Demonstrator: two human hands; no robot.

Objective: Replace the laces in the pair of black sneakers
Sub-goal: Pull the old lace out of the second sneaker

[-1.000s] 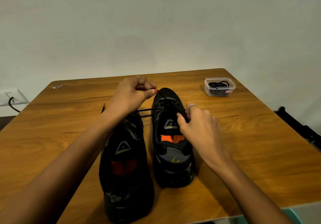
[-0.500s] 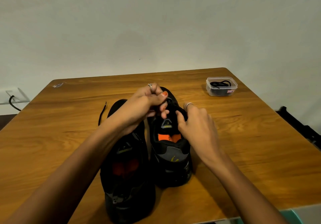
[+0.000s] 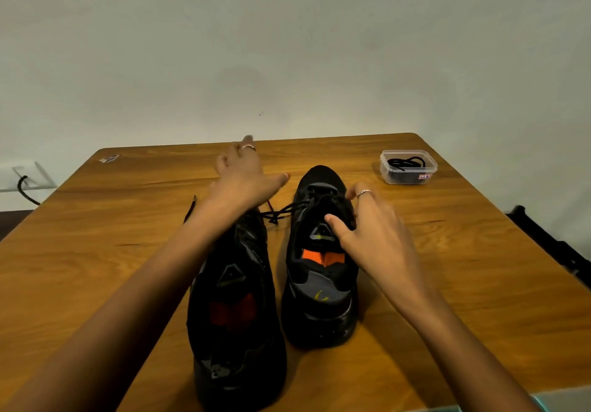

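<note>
Two black sneakers stand side by side on the wooden table [image 3: 463, 251], toes pointing away from me. The left sneaker [image 3: 236, 315] is partly under my left forearm. The right sneaker [image 3: 319, 290] has an orange insole, and a black lace [image 3: 287, 210] trails from its front eyelets to the left. My left hand [image 3: 246, 178] hovers beyond the left sneaker's toe with fingers stretched forward; I see nothing in it. My right hand [image 3: 371, 232] grips the right sneaker's upper, thumb on the tongue and fingers curled over the right side.
A clear plastic box [image 3: 407, 168] with coiled black laces stands at the table's far right. A loose lace end [image 3: 190, 210] lies left of the left sneaker. A cable [image 3: 25, 187] hangs at the wall on the left, and a dark object [image 3: 543, 242] sits off the right edge.
My left hand has left the right sneaker's lacing, where it pinched the lace, and now reaches forward and left with straight fingers. The lace hangs slack. My right hand stays on the sneaker.
</note>
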